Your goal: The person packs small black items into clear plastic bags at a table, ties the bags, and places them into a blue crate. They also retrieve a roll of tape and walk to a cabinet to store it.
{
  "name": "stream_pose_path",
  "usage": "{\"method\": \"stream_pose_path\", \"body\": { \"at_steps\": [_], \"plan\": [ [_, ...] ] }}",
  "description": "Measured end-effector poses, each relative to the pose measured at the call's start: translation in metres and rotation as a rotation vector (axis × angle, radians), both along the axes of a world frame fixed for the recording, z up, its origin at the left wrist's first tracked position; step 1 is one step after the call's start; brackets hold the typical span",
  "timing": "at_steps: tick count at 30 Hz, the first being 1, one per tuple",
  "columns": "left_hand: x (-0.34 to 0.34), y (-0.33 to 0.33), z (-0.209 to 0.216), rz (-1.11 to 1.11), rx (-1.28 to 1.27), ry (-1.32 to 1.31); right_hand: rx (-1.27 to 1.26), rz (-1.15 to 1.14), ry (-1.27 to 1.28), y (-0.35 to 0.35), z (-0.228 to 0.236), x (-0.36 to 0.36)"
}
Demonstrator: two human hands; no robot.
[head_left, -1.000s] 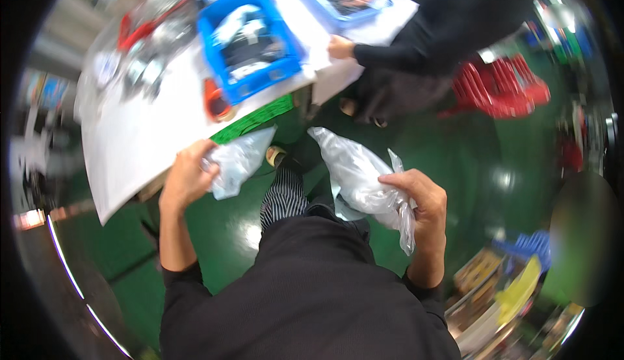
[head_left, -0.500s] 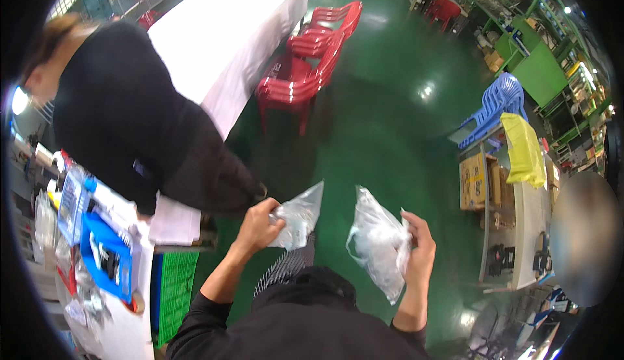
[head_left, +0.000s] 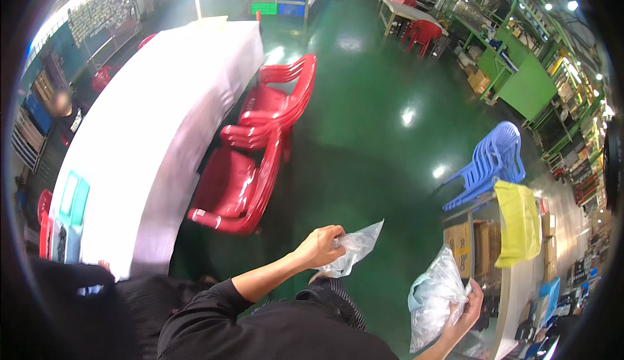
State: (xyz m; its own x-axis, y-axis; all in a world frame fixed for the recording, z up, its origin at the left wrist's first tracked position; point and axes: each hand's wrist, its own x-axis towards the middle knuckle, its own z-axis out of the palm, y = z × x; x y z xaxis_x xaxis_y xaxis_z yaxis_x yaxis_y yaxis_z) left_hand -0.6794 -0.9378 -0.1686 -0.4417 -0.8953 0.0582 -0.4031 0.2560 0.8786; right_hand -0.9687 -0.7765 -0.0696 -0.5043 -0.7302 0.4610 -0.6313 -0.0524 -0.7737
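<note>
My left hand [head_left: 320, 247] is closed on the gathered part of a small clear plastic bag [head_left: 359, 248], whose pointed corner sticks out to the right. A larger clear plastic bag [head_left: 430, 300], bulging and whitish, hangs from my right hand [head_left: 472, 305], which grips its side. What lies inside the bags cannot be made out. The two bags are apart, both held above the green floor [head_left: 351, 178].
Stacked red plastic chairs [head_left: 227, 181] stand beside a long table with a white cloth [head_left: 156, 100] on the left. Blue stacked chairs [head_left: 491, 158] and a bench with a yellow cloth [head_left: 517, 223] are at right. A co-worker's dark sleeve [head_left: 78, 301] fills the lower left.
The view has shifted forward along the room. The co-worker has slipped to the lower left, and the red chairs look nearer. Both hands keep their bags, now farther right in the picture.
</note>
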Motion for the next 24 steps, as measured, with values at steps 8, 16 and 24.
{"method": "stream_pose_path", "body": {
  "at_steps": [8, 16, 24],
  "plan": [
    [-0.065, -0.345, 0.016, 0.191, 0.123, -0.118, 0.227, 0.184, -0.149, -0.395, -0.023, -0.076],
    [-0.049, -0.687, 0.026, 0.614, 0.311, 0.313, 0.040, 0.526, -0.059, -0.834, -0.018, -0.075],
    [-0.040, -1.070, 0.020, 0.457, 0.521, 0.698, 0.151, 0.346, -0.218, -1.184, -0.014, -0.068]
  ]
}}
